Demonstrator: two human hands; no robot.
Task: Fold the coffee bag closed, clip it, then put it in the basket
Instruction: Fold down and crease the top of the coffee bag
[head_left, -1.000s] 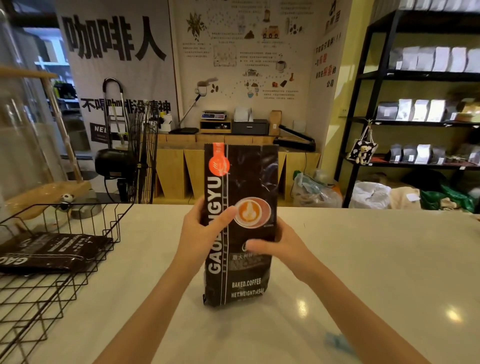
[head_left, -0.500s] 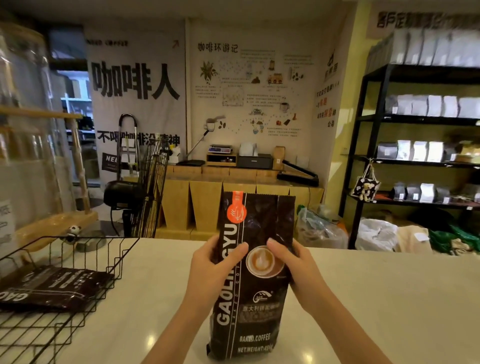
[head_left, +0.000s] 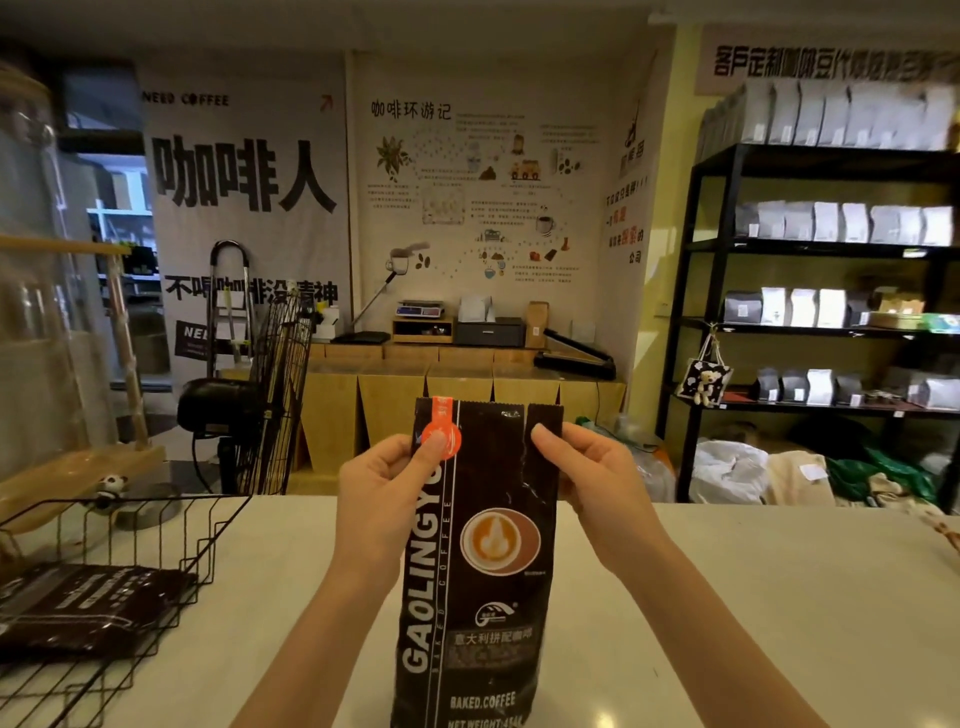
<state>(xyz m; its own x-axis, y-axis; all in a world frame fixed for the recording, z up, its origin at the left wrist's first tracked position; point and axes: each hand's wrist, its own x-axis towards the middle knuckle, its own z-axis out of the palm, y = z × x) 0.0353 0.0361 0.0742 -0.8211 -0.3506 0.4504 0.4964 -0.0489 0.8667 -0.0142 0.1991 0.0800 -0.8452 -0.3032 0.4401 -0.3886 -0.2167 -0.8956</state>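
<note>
the black coffee bag (head_left: 480, 561) stands upright on the pale desk (head_left: 753, 597), its top still unfolded. the left hand (head_left: 382, 499) pinches the bag's upper left edge, thumb pressed on the orange round label (head_left: 441, 439). the right hand (head_left: 597, 483) pinches the upper right edge near the top seam. the wire basket (head_left: 104, 587) sits well apart at the left of the desk, with another dark coffee bag (head_left: 83, 608) lying flat inside

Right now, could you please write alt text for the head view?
Both hands, left hand and right hand, pinch the unfolded top of an upright black coffee bag on a white counter. A wire basket at left holds another dark bag.
</note>
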